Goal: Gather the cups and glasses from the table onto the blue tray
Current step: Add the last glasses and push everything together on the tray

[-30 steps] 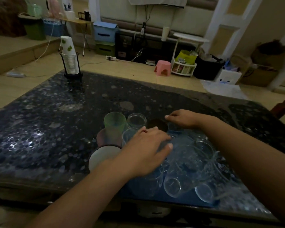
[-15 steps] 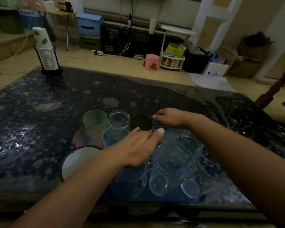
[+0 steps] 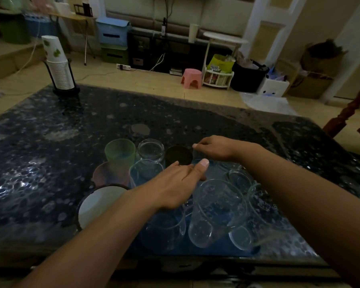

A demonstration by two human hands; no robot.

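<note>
Blue tray (image 3: 195, 251) lies at the table's near edge, crowded with clear glasses: a tall one (image 3: 216, 213) at the middle, others beside it. At its left end stands a white enamel cup (image 3: 98, 204), with a pink cup (image 3: 110, 175) and a green tumbler (image 3: 120, 151) behind. The left hand (image 3: 175, 186) hovers palm-down over the glasses, fingers nearly straight, gripping nothing. Farther back, the right hand (image 3: 213, 148) curls beside a dark cup (image 3: 178, 155); what it holds cannot be told. A paper cup stack (image 3: 57, 65) stands on the speckled table (image 3: 50, 142) at the far corner.
</note>
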